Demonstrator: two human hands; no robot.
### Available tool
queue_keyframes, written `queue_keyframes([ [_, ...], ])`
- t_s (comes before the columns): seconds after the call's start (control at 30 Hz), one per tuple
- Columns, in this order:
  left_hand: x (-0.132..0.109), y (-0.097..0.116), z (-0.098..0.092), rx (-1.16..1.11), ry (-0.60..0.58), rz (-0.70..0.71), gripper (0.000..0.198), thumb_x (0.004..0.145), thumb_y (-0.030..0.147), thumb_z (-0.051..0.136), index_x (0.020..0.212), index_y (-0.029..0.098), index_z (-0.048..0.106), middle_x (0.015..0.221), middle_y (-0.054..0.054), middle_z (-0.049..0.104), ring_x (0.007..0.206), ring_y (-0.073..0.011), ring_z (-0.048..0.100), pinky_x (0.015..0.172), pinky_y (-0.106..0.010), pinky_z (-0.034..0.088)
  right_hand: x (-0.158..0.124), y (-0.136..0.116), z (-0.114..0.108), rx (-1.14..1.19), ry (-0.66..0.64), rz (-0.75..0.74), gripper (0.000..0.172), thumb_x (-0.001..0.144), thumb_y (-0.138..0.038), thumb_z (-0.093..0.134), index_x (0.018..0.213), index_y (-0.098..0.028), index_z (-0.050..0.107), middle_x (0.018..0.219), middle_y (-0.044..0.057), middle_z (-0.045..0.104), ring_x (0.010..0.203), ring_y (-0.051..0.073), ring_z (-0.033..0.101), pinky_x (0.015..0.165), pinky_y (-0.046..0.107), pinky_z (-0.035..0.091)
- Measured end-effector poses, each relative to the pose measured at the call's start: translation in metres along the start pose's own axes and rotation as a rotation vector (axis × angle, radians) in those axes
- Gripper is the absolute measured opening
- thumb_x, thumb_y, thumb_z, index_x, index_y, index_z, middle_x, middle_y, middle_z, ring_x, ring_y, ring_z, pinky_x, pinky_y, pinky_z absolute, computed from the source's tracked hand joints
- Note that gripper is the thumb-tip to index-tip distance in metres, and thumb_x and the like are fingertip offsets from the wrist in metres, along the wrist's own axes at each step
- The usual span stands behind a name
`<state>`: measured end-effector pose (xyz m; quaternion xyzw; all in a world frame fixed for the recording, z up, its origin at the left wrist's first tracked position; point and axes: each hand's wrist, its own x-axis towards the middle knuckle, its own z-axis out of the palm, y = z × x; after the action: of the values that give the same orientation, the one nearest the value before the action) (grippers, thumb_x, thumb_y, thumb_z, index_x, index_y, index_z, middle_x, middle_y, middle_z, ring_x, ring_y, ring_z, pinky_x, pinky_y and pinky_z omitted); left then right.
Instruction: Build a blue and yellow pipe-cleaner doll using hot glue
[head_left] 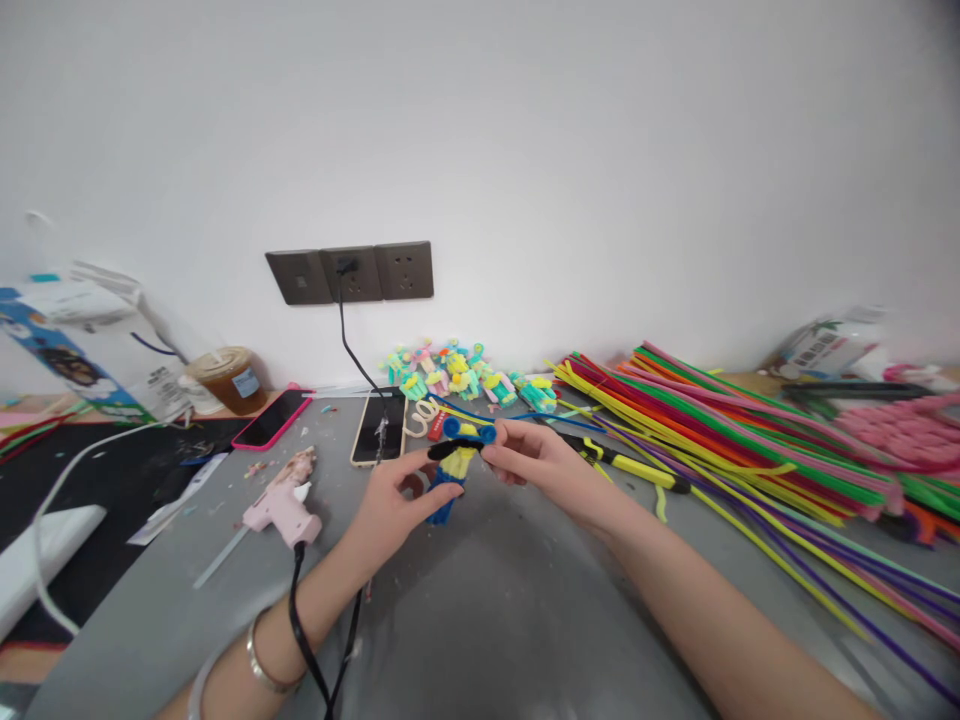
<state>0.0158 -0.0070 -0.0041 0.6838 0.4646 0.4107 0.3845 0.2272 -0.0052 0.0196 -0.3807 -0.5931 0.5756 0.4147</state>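
Note:
Between my hands, raised over the grey table, is a small yellow and blue pipe-cleaner figure (456,464) with two blue coiled discs on top. A black fuzzy strip (448,447) crosses its front. My left hand (405,495) is closed round the lower blue part, thumb in front. At the figure's upper right, my right hand (529,455) pinches near the right blue disc and the end of the black strip; exactly what lies between those fingertips is hidden. Just behind the figure is a phone (369,430). A pink hot glue gun (283,510) lies left of my left hand.
Bundles of coloured pipe cleaners (720,430) spread across the right side, beside black-yellow pliers or cutters (630,465). Several small pastel figures (450,370) sit by the wall. A pink-cased phone (274,418) and an iced drink cup (229,380) are left. The glue gun's cord (300,600) passes my left forearm.

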Motion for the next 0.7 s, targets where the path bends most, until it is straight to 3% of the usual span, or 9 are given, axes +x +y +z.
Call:
queue_keyframes([
  [0.7,0.0,0.0022,-0.0018,0.013,0.018,0.047,0.029,0.07,0.034,0.076,0.092,0.015,0.08,0.071,-0.003,0.072,0.056,-0.0121,0.052,0.051,-0.021,0.042,0.0018,0.0005,0.0009,-0.092,0.033,-0.043,0.047,0.076,-0.061,0.071,0.067,-0.021,0.049,0.062,-0.002,0.054,0.058,0.012,0.046,0.058,0.026,0.036],
])
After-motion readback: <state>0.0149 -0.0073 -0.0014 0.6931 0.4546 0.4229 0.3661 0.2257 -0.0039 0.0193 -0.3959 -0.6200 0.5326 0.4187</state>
